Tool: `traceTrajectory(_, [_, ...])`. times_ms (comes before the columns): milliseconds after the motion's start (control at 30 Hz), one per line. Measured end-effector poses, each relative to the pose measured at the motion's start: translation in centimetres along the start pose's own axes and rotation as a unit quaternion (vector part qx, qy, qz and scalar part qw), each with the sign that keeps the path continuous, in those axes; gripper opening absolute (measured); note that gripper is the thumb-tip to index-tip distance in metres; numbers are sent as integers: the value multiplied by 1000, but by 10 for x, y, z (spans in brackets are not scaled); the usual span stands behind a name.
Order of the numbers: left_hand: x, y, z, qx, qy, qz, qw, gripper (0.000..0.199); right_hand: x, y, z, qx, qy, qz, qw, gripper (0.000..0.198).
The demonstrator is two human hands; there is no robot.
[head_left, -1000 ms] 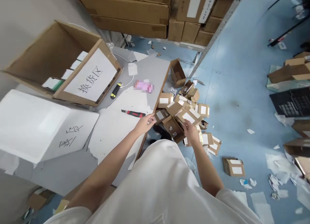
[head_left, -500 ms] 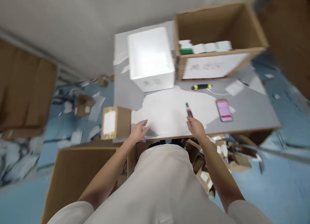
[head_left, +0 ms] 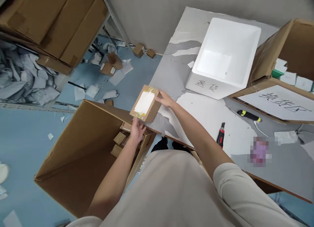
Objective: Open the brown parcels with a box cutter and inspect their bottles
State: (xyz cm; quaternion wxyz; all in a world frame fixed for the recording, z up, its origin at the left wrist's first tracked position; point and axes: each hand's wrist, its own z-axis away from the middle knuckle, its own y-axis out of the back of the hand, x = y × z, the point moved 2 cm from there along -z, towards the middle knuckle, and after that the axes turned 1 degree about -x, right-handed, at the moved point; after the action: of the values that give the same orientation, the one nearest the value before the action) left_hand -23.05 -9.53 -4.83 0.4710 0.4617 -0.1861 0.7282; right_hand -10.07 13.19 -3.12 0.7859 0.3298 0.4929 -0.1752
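Observation:
A small cardboard box (head_left: 152, 112) with a white label and clear tape sits at the table's left front corner, slightly turned. My right hand (head_left: 165, 98) grips its far right edge, fingers over the side. My left hand (head_left: 137, 130) has its fingertips at the near lower edge of the same box, with the thumb apart; some fingertips are hidden by the box. A red and black utility knife (head_left: 220, 137) lies on the table, away from both hands.
On the table (head_left: 289, 168) stand a white foam box (head_left: 206, 89) and a cardboard carton (head_left: 266, 57) holding small boxes. A yellow-black tool (head_left: 249, 115) and a blurred pink object (head_left: 260, 151) lie near. A large open carton (head_left: 80, 161) stands below left, with small boxes inside.
The view has swung left. My right hand has let go of the utility knife, now lying on the table, and moved to the small cardboard box. My left hand has also reached it.

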Motion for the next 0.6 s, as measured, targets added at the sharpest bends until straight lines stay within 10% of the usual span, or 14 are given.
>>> traceTrajectory(133, [13, -6, 7, -4, 64, 79, 995, 69, 8, -3, 24, 59, -15, -20, 998, 76])
traceTrajectory(300, [27, -27, 21, -54, 24, 44, 997, 58, 44, 16, 135, 188, 5, -73, 979, 48])
traceTrajectory(600, [53, -148, 37, -286, -15, -66, 956, 74, 117, 13, 323, 426, -78, -203, 878, 48])
